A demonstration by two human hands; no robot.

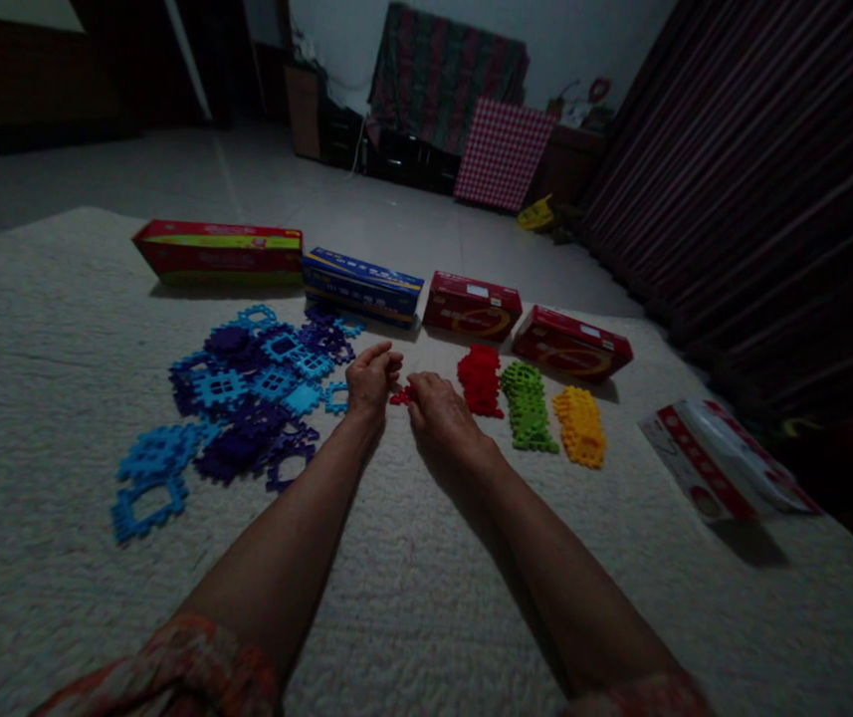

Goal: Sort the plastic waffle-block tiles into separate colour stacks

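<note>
In the middle of the mat, my right hand [439, 405] is closed on a small red plastic interlocking piece [400, 395], most of it covered by the fingers. Just to its left is my left hand [373, 378], its fingers apart and nothing visible in them. Beside the left hand lies a loose heap of light blue pieces [222, 387] and dark purple pieces [243, 443], some with window-like openings. Right of my hands, similar pieces sit in separate groups: a red stack [480, 380], a green stack [529, 406] and a yellow stack [580, 426].
Boxes stand in a row behind the pieces: a long red and yellow-green box [224, 256], a blue box [362, 289] and two red boxes [473, 307]. A white and red package [725, 460] lies at the right of the pale mat [403, 597]. A dark curtain [754, 169] hangs beyond.
</note>
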